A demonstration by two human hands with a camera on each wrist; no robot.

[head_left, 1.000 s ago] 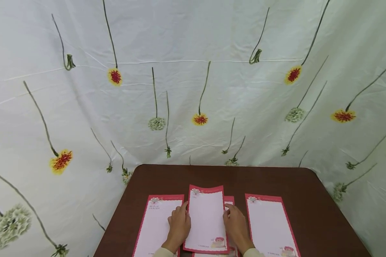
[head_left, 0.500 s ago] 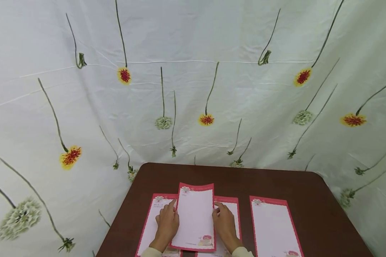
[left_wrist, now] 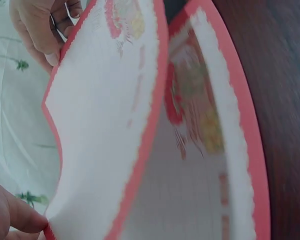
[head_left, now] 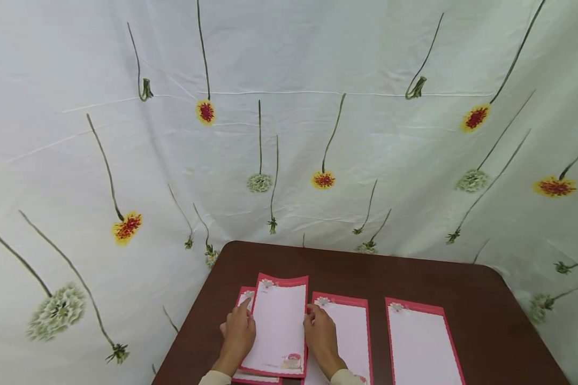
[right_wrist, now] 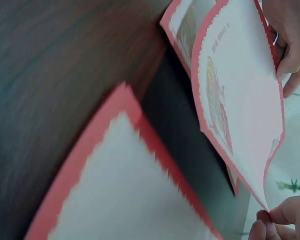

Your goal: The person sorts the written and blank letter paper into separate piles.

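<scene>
A sheet of letter paper (head_left: pixel 279 326) with a red border, a flower at its top and a cake-like picture at its bottom, hangs upright-tilted between both hands. My left hand (head_left: pixel 238 334) pinches its left edge, and my right hand (head_left: pixel 321 337) pinches the right edge. In the right wrist view the held sheet (right_wrist: pixel 245 70) bows and stands clear of the table. Beneath it lies a matching left sheet (left_wrist: pixel 200 195), mostly covered in the head view.
On the dark brown table (head_left: pixel 347 272) lie a matching middle sheet (head_left: pixel 351 331), partly behind the right hand, and a right sheet (head_left: pixel 421 342). A pale flower-patterned curtain (head_left: pixel 289 64) hangs behind the table's far edge.
Both hands have carried the held sheet left, from over the middle sheet to over the left one. The middle sheet is now largely uncovered. The head view has turned slightly left.
</scene>
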